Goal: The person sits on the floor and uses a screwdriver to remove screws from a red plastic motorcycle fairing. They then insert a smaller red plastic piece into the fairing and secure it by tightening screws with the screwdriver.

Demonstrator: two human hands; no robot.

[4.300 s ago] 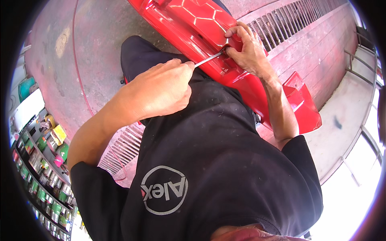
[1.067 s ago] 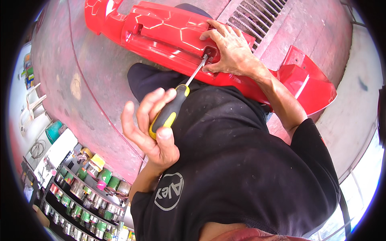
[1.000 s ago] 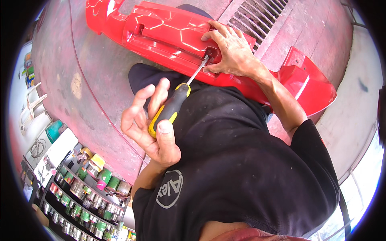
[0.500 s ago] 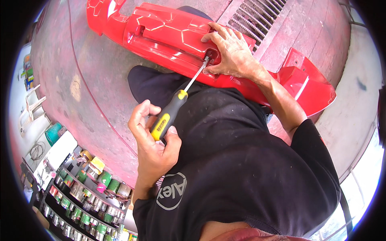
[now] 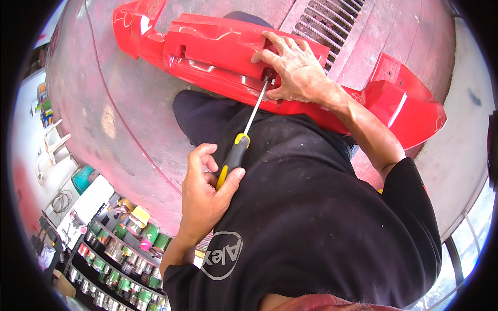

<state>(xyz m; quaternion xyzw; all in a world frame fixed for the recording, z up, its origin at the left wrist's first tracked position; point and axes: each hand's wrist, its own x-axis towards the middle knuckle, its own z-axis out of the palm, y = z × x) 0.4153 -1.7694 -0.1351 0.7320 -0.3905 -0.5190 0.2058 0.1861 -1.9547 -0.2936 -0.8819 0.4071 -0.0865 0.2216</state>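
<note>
A long glossy red vehicle bumper (image 5: 218,46) lies across my lap. My left hand (image 5: 205,199) is closed round the handle of a black and yellow screwdriver (image 5: 237,150), covering its rear end. The metal shaft slants up and right, and its tip enters a small dark recess in the bumper. My right hand (image 5: 301,72) grips the bumper beside this recess, thumb on the near side and fingers curled over the far side. What the tip touches inside is too small to make out.
A metal floor grate (image 5: 332,26) lies beyond the bumper. On the left, a thin hose (image 5: 111,101) runs along the stained floor (image 5: 140,114). Racks of paint cans (image 5: 119,259) stand at lower left, near a white plastic chair (image 5: 52,147).
The screwdriver handle has turned, so its yellow side panel shows less, and my left hand covers more of it. My right hand keeps its place on the bumper. The whole view has shifted slightly.
</note>
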